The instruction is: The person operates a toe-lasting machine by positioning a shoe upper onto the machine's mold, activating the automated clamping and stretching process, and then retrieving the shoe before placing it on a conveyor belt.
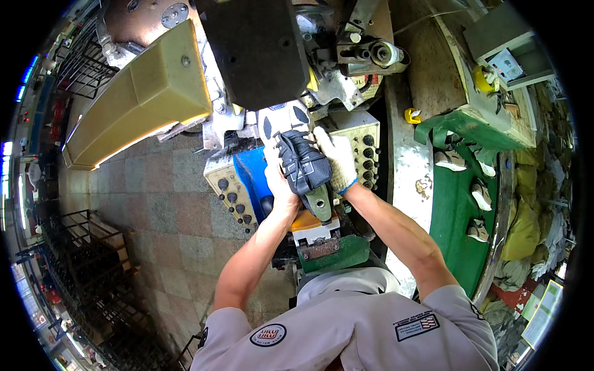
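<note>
A dark shoe [302, 162] with black laces is held under the machine's black block [257, 55]. Its white sole [283, 120] with dark pads shows at the far end. Out of the shoe's near end sticks a green shoe last [320, 204]. Bare and wrapped along the shoe's left side is my left hand [281, 187]; its fingertips are partly hidden. My right hand [338, 159], in a white knit glove with a blue cuff, grips the right side, its fingers reaching toward the sole.
Knob panels flank the shoe, one at left [230, 188] and one at right [362, 145]. A large yellow cover [142, 93] juts out at upper left. To the right runs a green conveyor [455, 204] with several shoes [481, 193]. Dark racks [93, 266] stand at lower left.
</note>
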{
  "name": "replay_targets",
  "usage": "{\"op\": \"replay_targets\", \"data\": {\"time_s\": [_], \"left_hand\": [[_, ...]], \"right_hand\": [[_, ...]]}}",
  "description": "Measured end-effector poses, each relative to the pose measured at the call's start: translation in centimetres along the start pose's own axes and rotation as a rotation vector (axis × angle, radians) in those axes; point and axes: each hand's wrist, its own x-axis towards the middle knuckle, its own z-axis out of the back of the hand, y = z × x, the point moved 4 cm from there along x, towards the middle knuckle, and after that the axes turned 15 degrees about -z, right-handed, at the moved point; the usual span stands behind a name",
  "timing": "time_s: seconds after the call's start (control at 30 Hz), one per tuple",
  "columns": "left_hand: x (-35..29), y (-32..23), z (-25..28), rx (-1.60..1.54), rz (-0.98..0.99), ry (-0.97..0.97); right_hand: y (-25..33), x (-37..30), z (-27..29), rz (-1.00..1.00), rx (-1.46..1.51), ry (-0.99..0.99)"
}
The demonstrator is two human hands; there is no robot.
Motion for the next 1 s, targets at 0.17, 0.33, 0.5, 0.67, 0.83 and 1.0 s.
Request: {"op": "replay_targets", "data": {"time_s": [0.17, 0.33, 0.5, 0.67, 0.83, 1.0], "left_hand": [[0.5, -1.6, -0.3, -0.008, 0.062, -0.037], [0.5, -1.8, 3.2, 0.190, 0.237, -0.169], [-5.8, -0.9, 8.6, 0.211, 0.145, -0.374], [-4.5, -7.5, 2.4, 0.236, -0.049, -0.256], [-7.0, -6.0, 8.1, 0.397, -0.070, -0.417], [-16.1, 0.0, 12.6, 0.765, 0.209, -0.454]], "right_hand": [[-0.8, 0.4, -0.2, -0.229, 0.157, 0.054], [-0.9, -0.3, 0.1, -0.326, 0.587, 0.005], [-3.8, -2.8, 2.1, -0.537, 0.608, 0.199], [-5.9, -2.1, 1.1, -0.676, 0.684, 0.269], [-6.7, -6.6, 8.4, -0.571, 0.512, 0.068], [-11.5, -12.4, 16.8, -0.589, 0.862, 0.055]]}}
